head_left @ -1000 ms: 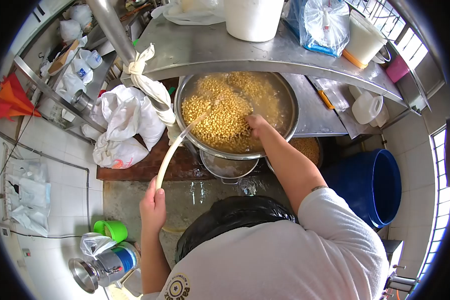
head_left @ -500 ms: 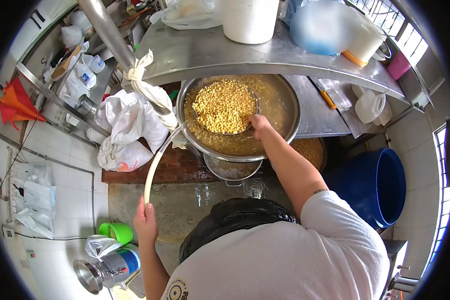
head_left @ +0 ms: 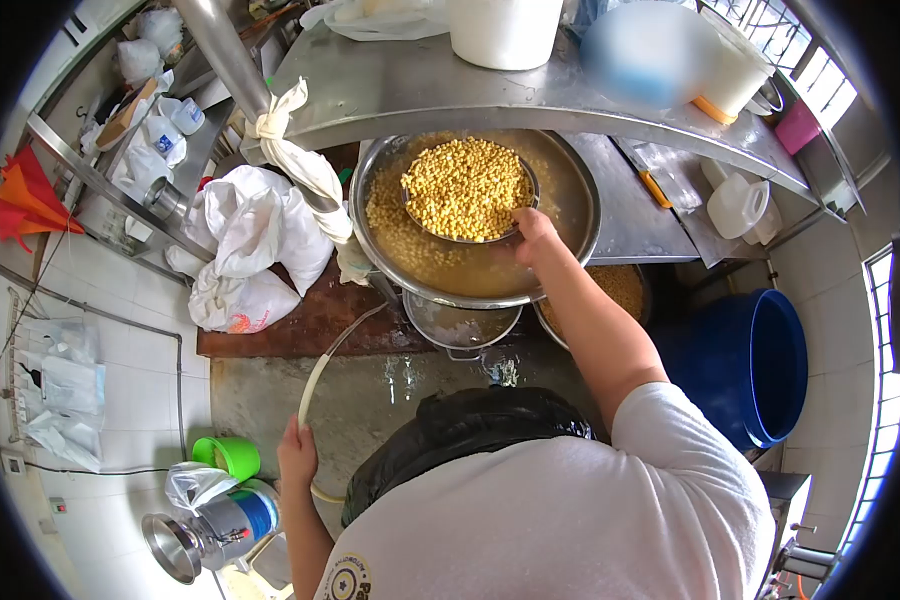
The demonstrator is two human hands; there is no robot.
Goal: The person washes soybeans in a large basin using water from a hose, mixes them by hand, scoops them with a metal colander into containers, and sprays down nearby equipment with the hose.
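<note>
My right hand [head_left: 536, 238] grips the near right rim of a round metal bowl [head_left: 470, 240] heaped with yellow corn kernels [head_left: 467, 185]. I cannot tell whether its bottom is solid or mesh. The bowl sits inside a wide steel basin [head_left: 440, 291] of cloudy water, where more kernels lie under the surface. Down to the left, my left hand [head_left: 297, 455] is closed around a pale hose [head_left: 315, 380]. The hose's far end points up toward the basin and lies below its rim.
A steel shelf [head_left: 410, 95] overhangs the basin's far side, with a white bucket [head_left: 503, 35] on it. Beneath the basin stand a metal pot [head_left: 460, 328] and a container of grain [head_left: 615, 292]. White sacks [head_left: 255, 235] lie left; a blue barrel [head_left: 740, 370] stands right.
The bowl of corn has shifted right and slightly away from me with my right hand. The hose end has dropped from the basin's left rim to below it; my left hand is lower.
</note>
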